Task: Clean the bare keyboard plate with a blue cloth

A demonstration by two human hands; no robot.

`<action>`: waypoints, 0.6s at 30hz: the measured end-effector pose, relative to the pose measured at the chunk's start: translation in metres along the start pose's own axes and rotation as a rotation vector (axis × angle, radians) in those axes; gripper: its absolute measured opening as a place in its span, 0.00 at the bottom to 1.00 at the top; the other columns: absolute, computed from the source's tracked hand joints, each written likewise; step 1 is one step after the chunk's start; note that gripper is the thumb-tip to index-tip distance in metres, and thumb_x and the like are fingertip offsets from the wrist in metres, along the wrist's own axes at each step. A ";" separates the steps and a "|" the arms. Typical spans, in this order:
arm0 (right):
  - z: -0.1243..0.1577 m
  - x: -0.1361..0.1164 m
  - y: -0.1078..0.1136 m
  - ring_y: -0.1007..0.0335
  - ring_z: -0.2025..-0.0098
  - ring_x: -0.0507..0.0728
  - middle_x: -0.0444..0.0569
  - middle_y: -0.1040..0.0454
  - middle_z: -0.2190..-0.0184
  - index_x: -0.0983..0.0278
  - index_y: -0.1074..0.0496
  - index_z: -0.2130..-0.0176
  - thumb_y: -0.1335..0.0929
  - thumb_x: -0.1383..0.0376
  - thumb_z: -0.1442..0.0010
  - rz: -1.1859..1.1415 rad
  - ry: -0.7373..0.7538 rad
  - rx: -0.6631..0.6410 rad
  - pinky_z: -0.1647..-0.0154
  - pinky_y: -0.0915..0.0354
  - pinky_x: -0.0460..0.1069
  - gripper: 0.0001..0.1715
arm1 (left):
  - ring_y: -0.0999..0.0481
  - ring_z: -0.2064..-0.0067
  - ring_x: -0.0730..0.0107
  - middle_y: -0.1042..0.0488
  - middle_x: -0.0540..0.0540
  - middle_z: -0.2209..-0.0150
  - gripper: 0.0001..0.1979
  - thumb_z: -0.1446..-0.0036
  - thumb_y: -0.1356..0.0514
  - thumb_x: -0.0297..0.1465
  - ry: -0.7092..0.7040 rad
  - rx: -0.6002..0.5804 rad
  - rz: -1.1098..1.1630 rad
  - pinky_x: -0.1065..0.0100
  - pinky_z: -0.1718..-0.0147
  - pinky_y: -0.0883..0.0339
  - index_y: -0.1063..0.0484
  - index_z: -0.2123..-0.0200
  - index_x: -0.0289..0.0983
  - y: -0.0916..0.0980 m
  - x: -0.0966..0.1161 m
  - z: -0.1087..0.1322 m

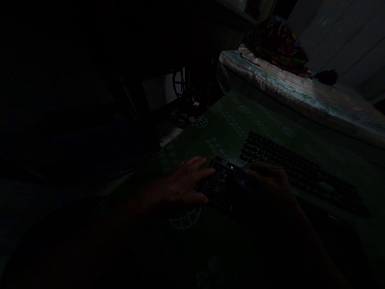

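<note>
The light is very dim. My left hand [189, 180] lies with its fingers stretched out, its tips at the left edge of a dark flat panel [221, 174] with small pale outlines and bright spots. My right hand [270, 176] is over the panel's right part, fingers bent and closed together. Something dark and bluish shows at its fingertips, too dim and blurred to name. Beyond the right hand, a block of black keyboard keys [300, 168] stretches to the right. My right hand and forearm hide much of what lies beneath them.
The green board [207, 140] under everything bears pale lettering and globe prints. Past its far edge stands a bed-like surface with a pale patterned cover [270, 74] and a colourful cloth bundle [279, 44]. A dark spoked wheel [179, 83] shows behind, left of centre.
</note>
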State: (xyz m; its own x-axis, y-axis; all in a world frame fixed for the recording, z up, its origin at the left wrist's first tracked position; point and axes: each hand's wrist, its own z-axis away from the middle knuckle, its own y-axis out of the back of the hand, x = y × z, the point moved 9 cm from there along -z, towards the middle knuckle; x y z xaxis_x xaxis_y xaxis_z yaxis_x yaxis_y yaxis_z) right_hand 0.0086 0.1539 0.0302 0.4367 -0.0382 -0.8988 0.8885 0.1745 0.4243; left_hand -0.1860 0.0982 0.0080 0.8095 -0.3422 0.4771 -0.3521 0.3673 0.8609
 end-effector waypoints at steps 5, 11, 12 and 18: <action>0.002 -0.010 -0.017 0.27 0.71 0.56 0.49 0.22 0.74 0.66 0.23 0.72 0.27 0.57 0.54 0.000 0.082 -0.074 0.73 0.34 0.47 0.13 | 0.61 0.33 0.46 0.60 0.40 0.32 0.37 0.46 0.42 0.48 -0.026 0.006 0.006 0.44 0.41 0.54 0.52 0.37 0.48 -0.005 -0.006 -0.001; 0.000 -0.008 -0.011 0.28 0.72 0.56 0.50 0.23 0.75 0.65 0.24 0.72 0.27 0.58 0.53 -0.036 0.116 0.019 0.74 0.33 0.48 0.12 | 0.59 0.33 0.46 0.57 0.39 0.33 0.36 0.46 0.41 0.45 -0.020 0.023 -0.020 0.44 0.41 0.53 0.50 0.37 0.46 -0.003 -0.001 -0.002; 0.000 -0.007 -0.010 0.28 0.72 0.56 0.50 0.23 0.75 0.65 0.24 0.72 0.27 0.58 0.53 -0.037 0.118 0.034 0.75 0.33 0.48 0.12 | 0.60 0.33 0.46 0.57 0.39 0.33 0.36 0.46 0.41 0.45 -0.025 0.025 -0.019 0.45 0.41 0.53 0.50 0.37 0.46 -0.002 0.000 -0.002; 0.001 -0.011 -0.019 0.29 0.74 0.55 0.48 0.24 0.76 0.65 0.25 0.74 0.28 0.59 0.53 -0.045 0.125 0.001 0.76 0.34 0.47 0.11 | 0.60 0.33 0.46 0.58 0.40 0.33 0.37 0.47 0.40 0.46 -0.008 0.020 -0.023 0.45 0.41 0.53 0.50 0.37 0.47 -0.003 -0.002 -0.004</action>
State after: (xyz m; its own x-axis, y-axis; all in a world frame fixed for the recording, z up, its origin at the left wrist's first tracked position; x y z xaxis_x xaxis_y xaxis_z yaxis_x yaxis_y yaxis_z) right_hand -0.0127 0.1497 0.0328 0.3753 0.0766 -0.9237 0.9072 0.1741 0.3830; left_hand -0.1847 0.1013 0.0034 0.8137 -0.3571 0.4586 -0.3430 0.3420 0.8749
